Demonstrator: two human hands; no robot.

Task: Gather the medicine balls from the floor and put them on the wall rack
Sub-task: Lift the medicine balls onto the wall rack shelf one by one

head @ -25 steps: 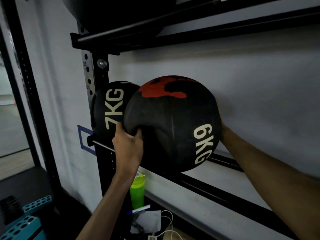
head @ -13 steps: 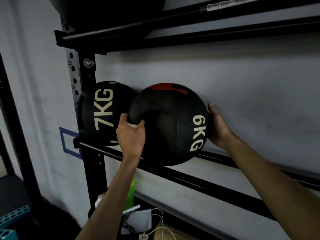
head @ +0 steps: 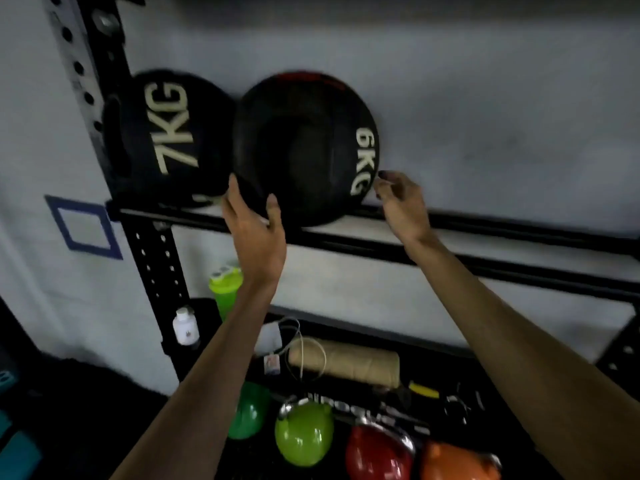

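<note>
Head view: 6KG ball [head: 304,147] set on the wall rack [head: 349,242], neither hand gripping it.
It rests touching the 7KG ball [head: 166,133]. The left hand [head: 254,230] is spread, fingertips at the ball's lower left. The right hand [head: 398,199] is loosely curled just beside its lower right, holding nothing. If the ball is not seated between the bars, it could roll forward and fall onto the kettlebells [head: 304,434] below.

Both bare arms stretch up and forward, left hand [head: 254,233] with fingers spread, right hand [head: 401,202] with fingers loosely curled
</note>
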